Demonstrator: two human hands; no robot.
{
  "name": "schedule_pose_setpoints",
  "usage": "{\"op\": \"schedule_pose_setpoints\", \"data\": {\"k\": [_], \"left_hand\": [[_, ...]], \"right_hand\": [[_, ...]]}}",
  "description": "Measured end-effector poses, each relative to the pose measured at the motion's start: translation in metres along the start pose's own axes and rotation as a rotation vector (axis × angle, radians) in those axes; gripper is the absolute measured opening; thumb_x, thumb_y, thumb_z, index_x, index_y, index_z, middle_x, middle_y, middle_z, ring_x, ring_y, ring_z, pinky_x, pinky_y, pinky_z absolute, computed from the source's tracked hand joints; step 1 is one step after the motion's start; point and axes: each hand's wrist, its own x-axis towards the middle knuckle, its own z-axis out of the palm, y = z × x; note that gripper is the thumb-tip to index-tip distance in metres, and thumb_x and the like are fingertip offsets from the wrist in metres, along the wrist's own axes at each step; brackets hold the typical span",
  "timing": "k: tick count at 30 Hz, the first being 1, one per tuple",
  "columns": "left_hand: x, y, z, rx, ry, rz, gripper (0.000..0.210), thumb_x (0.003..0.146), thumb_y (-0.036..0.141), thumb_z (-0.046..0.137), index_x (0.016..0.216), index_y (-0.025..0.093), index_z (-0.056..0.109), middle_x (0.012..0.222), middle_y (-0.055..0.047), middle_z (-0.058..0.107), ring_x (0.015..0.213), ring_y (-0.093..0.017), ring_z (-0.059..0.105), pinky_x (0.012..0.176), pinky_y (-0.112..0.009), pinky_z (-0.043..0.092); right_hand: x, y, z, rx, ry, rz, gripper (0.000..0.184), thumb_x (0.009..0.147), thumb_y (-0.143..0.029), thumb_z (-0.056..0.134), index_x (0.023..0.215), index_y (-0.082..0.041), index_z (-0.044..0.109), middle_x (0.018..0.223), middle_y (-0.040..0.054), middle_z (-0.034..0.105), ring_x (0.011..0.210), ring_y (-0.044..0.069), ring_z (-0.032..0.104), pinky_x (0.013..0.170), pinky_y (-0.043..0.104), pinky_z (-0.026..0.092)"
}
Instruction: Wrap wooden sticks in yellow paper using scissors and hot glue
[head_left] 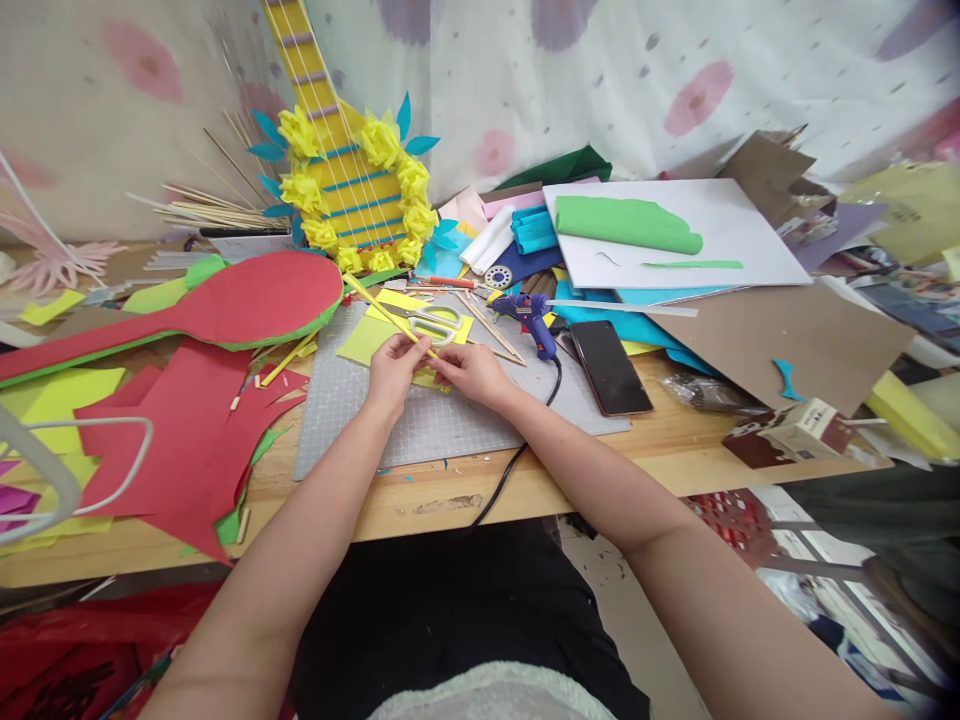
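My left hand (397,372) and my right hand (474,372) are close together over a grey cutting mat (352,430). Both have their fingers closed on a thin yellow stick (375,302), which slants up to the left. The left pinches it partway along, and the right grips its lower end. Whether the stick is wrapped in paper I cannot tell. Just beyond the hands lie scissors (441,318) with pale handles, on yellow paper sheets (358,345). A purple glue gun (529,318) with a long clear glue stick rests to the right of the hands.
A phone (611,367) lies right of the mat. A yellow paper guitar (345,190) with yellow flowers stands behind. A red guitar shape (262,300) and red paper (180,430) are on the left. A white board (675,260) bears rolled green paper (622,225). The black cord (517,455) crosses the table edge.
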Motion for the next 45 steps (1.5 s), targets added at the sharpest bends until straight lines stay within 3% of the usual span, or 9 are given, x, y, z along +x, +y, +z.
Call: {"op": "schedule_pose_setpoints", "data": {"k": [8,12,16,25,31,36,39,45], "left_hand": [[0.002,-0.005,-0.002,0.094,-0.015,0.038,0.024,0.054,0.031,0.076,0.067,0.013,0.065,0.061,-0.002,0.065,0.058,-0.013,0.061,0.064,-0.029,0.052],[0.004,-0.003,-0.005,0.070,0.067,0.035,0.027,0.053,0.033,0.076,0.065,0.012,0.062,0.063,-0.002,0.064,0.057,-0.011,0.060,0.063,-0.026,0.051],[0.006,0.003,-0.009,0.037,0.149,0.070,0.030,0.054,0.035,0.075,0.064,0.014,0.058,0.064,0.000,0.063,0.057,-0.009,0.059,0.062,-0.025,0.051],[0.000,0.004,-0.002,0.100,0.081,-0.010,0.036,0.050,0.037,0.077,0.057,0.015,0.049,0.053,0.003,0.055,0.049,-0.008,0.053,0.055,-0.023,0.047],[-0.001,-0.005,-0.003,0.183,0.045,0.037,0.031,0.051,0.032,0.076,0.054,0.015,0.050,0.049,0.005,0.050,0.046,-0.005,0.044,0.045,-0.017,0.035],[-0.002,-0.013,-0.003,0.262,0.006,0.141,0.026,0.057,0.034,0.073,0.059,0.016,0.054,0.055,0.005,0.053,0.051,-0.007,0.048,0.050,-0.018,0.039],[-0.003,-0.009,-0.001,0.237,0.026,0.094,0.029,0.057,0.038,0.073,0.064,0.015,0.057,0.061,0.003,0.055,0.054,-0.008,0.050,0.052,-0.020,0.042],[-0.002,0.006,-0.004,0.076,0.081,0.014,0.035,0.049,0.040,0.077,0.064,0.015,0.058,0.063,0.002,0.057,0.058,-0.009,0.055,0.057,-0.022,0.048]], "right_hand": [[0.002,0.011,0.009,0.248,-0.067,0.025,0.022,0.081,-0.033,0.050,0.074,-0.015,0.061,0.063,0.0006,0.065,0.054,0.009,0.058,0.055,0.020,0.042],[0.003,0.015,0.010,0.203,-0.095,0.055,0.012,0.076,-0.026,0.055,0.076,-0.014,0.060,0.063,0.0009,0.065,0.053,0.009,0.058,0.053,0.019,0.041],[0.004,0.022,0.005,0.244,-0.085,0.099,0.015,0.078,-0.028,0.054,0.073,-0.014,0.059,0.064,0.0019,0.066,0.053,0.008,0.058,0.055,0.019,0.041],[0.003,0.007,0.000,-0.086,0.133,0.077,0.038,0.087,-0.042,0.043,0.065,-0.015,0.060,0.056,0.0004,0.058,0.058,0.010,0.052,0.057,0.021,0.032],[0.004,0.008,0.011,0.003,0.055,-0.041,0.030,0.077,-0.042,0.058,0.095,-0.019,0.064,0.076,0.0004,0.066,0.065,0.011,0.055,0.059,0.021,0.035],[0.003,0.007,0.013,-0.009,0.090,0.005,0.018,0.078,-0.030,0.057,0.090,-0.019,0.064,0.074,0.0010,0.068,0.068,0.013,0.060,0.063,0.023,0.039],[0.002,0.005,0.011,0.029,0.127,0.028,0.014,0.077,-0.025,0.058,0.089,-0.017,0.060,0.075,0.0014,0.068,0.067,0.013,0.061,0.063,0.023,0.041],[-0.002,0.012,0.008,0.229,-0.025,-0.016,0.013,0.080,-0.029,0.054,0.079,-0.016,0.058,0.071,0.0013,0.067,0.060,0.010,0.059,0.059,0.021,0.041]]}}
